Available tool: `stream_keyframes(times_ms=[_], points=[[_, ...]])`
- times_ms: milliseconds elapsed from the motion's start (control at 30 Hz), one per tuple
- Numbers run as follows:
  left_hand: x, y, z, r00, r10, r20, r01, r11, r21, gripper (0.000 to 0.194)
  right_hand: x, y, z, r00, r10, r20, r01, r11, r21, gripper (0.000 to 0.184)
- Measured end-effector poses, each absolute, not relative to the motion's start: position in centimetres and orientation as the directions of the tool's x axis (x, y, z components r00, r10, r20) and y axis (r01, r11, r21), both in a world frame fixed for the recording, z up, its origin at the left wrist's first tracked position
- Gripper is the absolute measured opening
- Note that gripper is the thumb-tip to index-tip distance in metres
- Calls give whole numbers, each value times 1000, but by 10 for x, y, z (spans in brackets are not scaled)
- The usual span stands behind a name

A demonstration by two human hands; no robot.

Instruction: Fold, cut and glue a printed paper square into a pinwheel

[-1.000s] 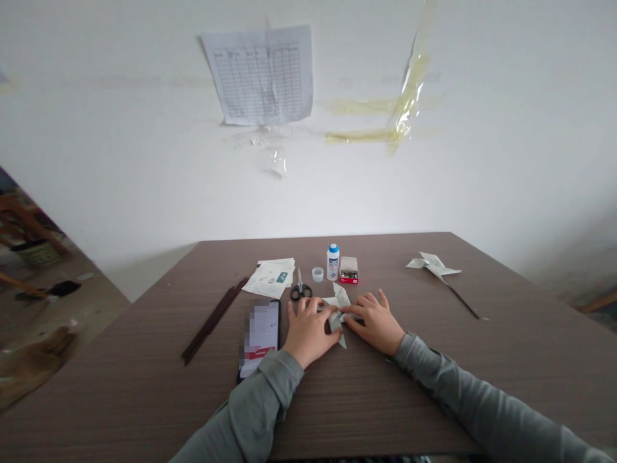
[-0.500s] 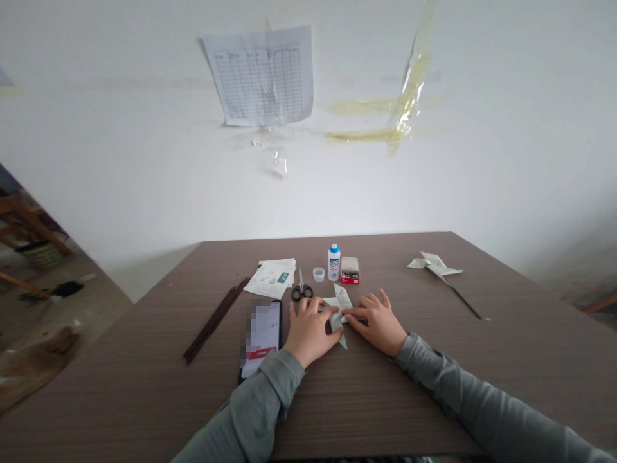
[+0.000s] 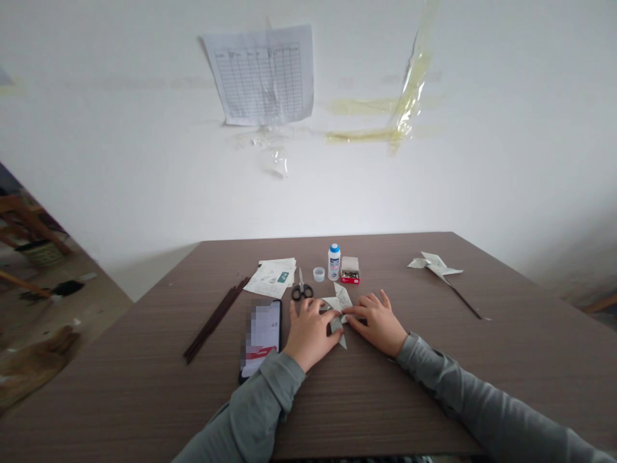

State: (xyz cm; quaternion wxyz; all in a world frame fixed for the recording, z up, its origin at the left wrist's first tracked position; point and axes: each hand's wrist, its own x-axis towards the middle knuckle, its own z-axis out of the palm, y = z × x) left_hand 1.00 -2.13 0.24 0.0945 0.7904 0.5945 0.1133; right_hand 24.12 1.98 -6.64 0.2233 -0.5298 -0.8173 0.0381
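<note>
A printed-paper pinwheel [image 3: 342,297] lies on the table between my two hands, its blades partly hidden under my fingers. My left hand [image 3: 312,331] bends over its left side, with thumb and index finger holding the folded paper. At the pinwheel's centre, the index finger and thumb of my right hand [image 3: 378,325] press from the right; its other fingers are raised. Whether a small pin sits under those fingertips cannot be made out. Black-handled scissors [image 3: 302,292] lie just beyond my left hand. A finished pinwheel on a dark stick [image 3: 434,265] rests at the far right.
Beyond the hands stand a blue-capped white bottle [image 3: 334,263], a small translucent cup [image 3: 319,274] and an opened red box of small metal pins [image 3: 349,275]. To the left lie paper sheets [image 3: 270,278], dark sticks [image 3: 214,325] and a phone [image 3: 263,337]. A white wall backs the table.
My hands and the pinwheel stay almost in place. The right fingertips shift very slightly at the pinwheel's centre.
</note>
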Motion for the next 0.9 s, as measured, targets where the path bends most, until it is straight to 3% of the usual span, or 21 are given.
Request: stream_keyframes(times_ms=[167,900], points=[[8,-20,1,277,959,63,915,-283,286,42,243,20,-65,-315,895,316,844,416,-339,30],[8,-20,-2,275,961,45,919,-276,282,47,243,20,-65,-340,893,295,850,426,-310,29]])
